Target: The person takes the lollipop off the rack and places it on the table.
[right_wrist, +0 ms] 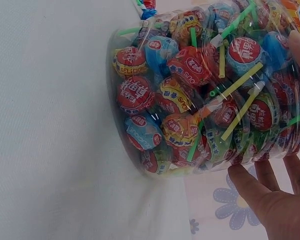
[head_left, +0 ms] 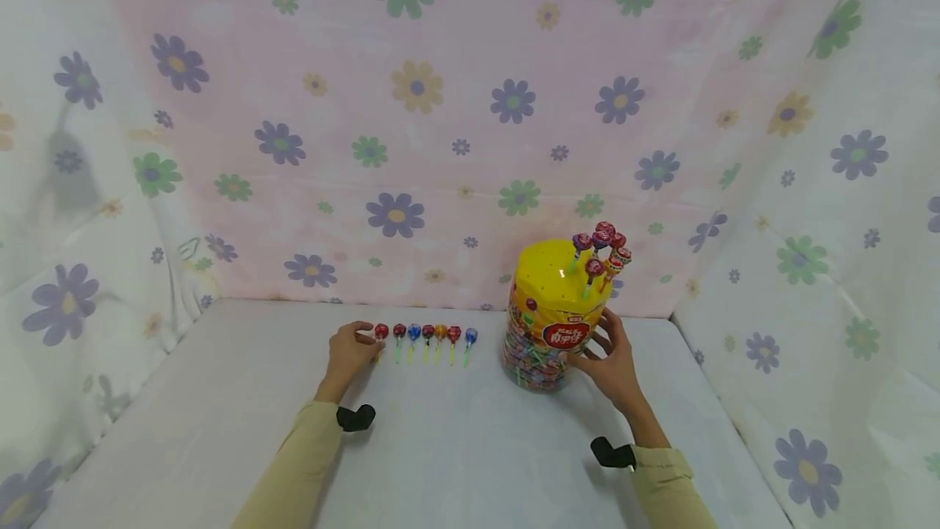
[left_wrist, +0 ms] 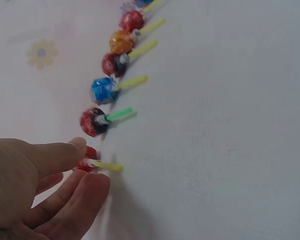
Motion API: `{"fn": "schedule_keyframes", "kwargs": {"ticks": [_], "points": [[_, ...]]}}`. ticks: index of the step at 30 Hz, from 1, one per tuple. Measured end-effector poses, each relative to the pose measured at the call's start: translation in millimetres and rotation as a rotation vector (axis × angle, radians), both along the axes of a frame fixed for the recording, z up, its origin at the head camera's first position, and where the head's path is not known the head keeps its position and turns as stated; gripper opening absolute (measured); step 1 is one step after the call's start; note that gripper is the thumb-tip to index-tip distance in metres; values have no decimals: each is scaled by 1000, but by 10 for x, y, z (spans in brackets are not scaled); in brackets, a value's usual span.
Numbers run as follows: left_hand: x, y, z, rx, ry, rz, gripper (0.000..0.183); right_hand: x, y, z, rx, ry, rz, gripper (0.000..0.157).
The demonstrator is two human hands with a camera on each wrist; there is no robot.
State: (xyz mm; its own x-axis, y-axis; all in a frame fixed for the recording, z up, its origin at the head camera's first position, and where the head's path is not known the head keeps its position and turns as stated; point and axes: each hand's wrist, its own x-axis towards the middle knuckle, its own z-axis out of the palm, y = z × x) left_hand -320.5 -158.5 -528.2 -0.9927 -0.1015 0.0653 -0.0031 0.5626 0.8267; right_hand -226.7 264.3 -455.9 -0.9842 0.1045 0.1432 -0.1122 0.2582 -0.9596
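Note:
At the left end of a row on the table, my left hand (head_left: 349, 356) pinches a red-wrapped lollipop (head_left: 381, 331) between thumb and fingers. Its yellow stick (left_wrist: 110, 166) points out past the fingertips in the left wrist view. To its right lie several more lollipops (head_left: 414, 332) with red, blue and orange wrappers, sticks toward me. My right hand (head_left: 617, 367) grips the right side of a big clear jar (head_left: 534, 370) packed with wrapped lollipops, thumb in front and fingers behind. The jar has a yellow lid (head_left: 543, 261), with several lollipops (head_left: 603, 237) standing stick-down in its right part.
A white cloth covers the table (head_left: 455, 447). Behind it hangs a pink flowered curtain (head_left: 455, 178), with white flowered cloth (head_left: 830, 211) at the sides. The jar stands right of the row, near the back edge.

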Motion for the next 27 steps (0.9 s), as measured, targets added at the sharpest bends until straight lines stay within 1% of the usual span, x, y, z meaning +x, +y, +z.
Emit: {"fn": "schedule_keyframes", "kwargs": {"ticks": [3,6,9,12,15,18,22,25,27], "points": [[84,13,31,33,6,-45,41,8,2,-13,3,7,2,93],[179,80,81,69,32,-119,39,6,10,-32,1,9,4,93],[279,205,149,81,103,-185,36,1,21,-52,-2,9,7,94],[370,366,247,84,202,-243,34,3,21,-56,0,7,5,95],[452,557,395,96,288,-291,31,7,16,-43,5,5,3,95],[515,772,576,131,370,-331,25,5,20,-50,9,7,2,94],[567,1088,844,253,452,-384,24,0,32,-68,4,19,5,94],[571,1327,1033,340,512,-419,25,1,30,-76,-4,26,6,93],[566,1472,1137,373,536,-440,25,5,26,-83,-7,30,6,93]]}}
